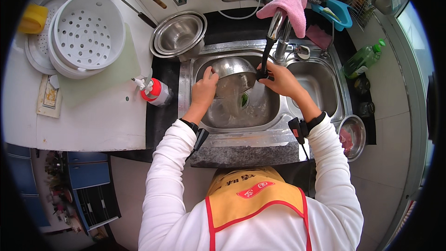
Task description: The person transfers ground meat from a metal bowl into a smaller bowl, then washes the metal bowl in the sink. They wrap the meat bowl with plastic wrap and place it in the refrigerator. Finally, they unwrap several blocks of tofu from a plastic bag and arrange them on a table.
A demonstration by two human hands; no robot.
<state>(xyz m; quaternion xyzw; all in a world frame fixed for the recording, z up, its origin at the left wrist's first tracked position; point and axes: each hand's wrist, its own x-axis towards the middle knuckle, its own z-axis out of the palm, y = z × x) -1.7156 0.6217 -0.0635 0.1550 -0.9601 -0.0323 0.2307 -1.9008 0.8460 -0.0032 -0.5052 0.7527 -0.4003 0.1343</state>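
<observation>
My left hand (205, 87) grips the left rim of a stainless steel bowl (234, 67), which is tilted over the large sink basin (240, 120). Cloudy water pours from the bowl towards the drain, where something green (244, 99) lies. With its fingers, my right hand (277, 78) holds the black spout end of the faucet hose (265, 57), close to the bowl's right edge. The hose hangs from a chrome faucet (276, 24) with a pink cloth (287, 5) draped over its top. Whether my right fingers also touch the bowl cannot be told.
Nested metal bowls (179, 35) stand behind the sink at left, near a red-and-white bottle-like container (155, 91). White colanders (83, 31) rest on the left counter. At right are a smaller basin (313, 87), a green soap bottle (360, 61) and a metal bowl with raw meat (345, 140).
</observation>
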